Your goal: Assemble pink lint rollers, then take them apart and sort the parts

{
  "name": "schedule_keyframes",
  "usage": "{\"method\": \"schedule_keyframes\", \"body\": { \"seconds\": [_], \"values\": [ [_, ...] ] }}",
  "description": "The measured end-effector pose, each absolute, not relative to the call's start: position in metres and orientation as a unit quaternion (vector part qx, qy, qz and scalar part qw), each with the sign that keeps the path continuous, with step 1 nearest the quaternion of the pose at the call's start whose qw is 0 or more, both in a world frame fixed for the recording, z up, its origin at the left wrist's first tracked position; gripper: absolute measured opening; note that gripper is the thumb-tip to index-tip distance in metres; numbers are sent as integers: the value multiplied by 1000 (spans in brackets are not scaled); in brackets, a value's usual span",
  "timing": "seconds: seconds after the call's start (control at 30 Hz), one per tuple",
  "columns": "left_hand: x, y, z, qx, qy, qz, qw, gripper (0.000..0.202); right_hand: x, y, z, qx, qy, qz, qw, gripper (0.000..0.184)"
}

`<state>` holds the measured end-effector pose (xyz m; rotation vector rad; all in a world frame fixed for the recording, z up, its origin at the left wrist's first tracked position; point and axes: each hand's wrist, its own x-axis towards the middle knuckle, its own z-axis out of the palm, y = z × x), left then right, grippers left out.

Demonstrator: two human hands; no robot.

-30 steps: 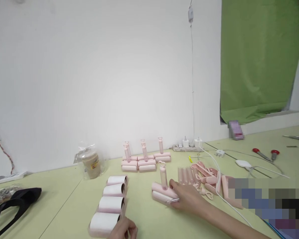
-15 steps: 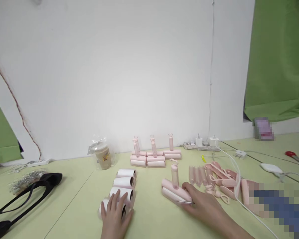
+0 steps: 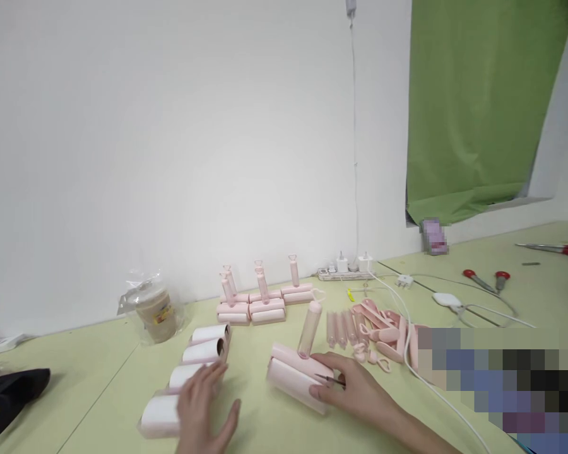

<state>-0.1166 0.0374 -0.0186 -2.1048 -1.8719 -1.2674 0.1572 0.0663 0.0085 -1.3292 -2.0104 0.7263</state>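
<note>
My right hand (image 3: 355,392) grips the end of a pink lint roller (image 3: 296,376) that rests on the green table (image 3: 99,391), its handle tilted up and right; a thin metal pin shows between my fingers. My left hand (image 3: 203,408) lies flat with fingers spread on a row of white paper rolls in pink holders (image 3: 194,366), touching the nearest ones.
Finished pink rollers (image 3: 260,302) stand near the wall. Loose pink handles and parts (image 3: 373,328) lie right of my hand. A wrapped cup (image 3: 157,310), a black bag (image 3: 9,391), a power strip (image 3: 343,272), white cables and red-handled tools (image 3: 485,280) lie about.
My right hand has tipped the pink roller up off its side and its handle now leans right. My left hand slid forward along the white rolls. The camera swung back right.
</note>
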Motion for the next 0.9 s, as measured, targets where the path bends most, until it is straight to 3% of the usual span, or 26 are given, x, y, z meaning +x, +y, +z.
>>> {"method": "schedule_keyframes", "body": {
  "seconds": [0.1, 0.2, 0.3, 0.4, 0.57, 0.73, 0.8, 0.9],
  "values": [
    [-83, 47, -20, -688, -528, -417, -272, 58, 158, 63, 13, -448, -793, 291, 293, 33],
    [-58, 62, -25, -680, -495, -364, -399, 60, 160, 62, 11, -429, -826, 245, 271, 29],
    [-47, 73, -27, -676, -498, -370, -397, 47, 159, 67, 3, -453, -838, 157, 262, 38],
    [-43, 78, -29, -680, -502, -377, -379, 49, 153, 73, 2, -504, -817, 84, 267, 58],
    [-41, 77, -39, -687, -500, -391, -354, 46, 141, 79, 14, -512, -802, 88, 295, 14],
    [-42, 86, -48, -675, -493, -402, -373, 59, 144, 78, 15, -462, -782, 111, 403, 17],
    [-43, 90, -48, -680, -489, -417, -354, 57, 148, 76, 13, -419, -772, 96, 468, 17],
    [-49, 89, -38, -651, -522, -466, -295, 70, 155, 68, 10, -351, -789, 33, 503, 20]
  ]
}}
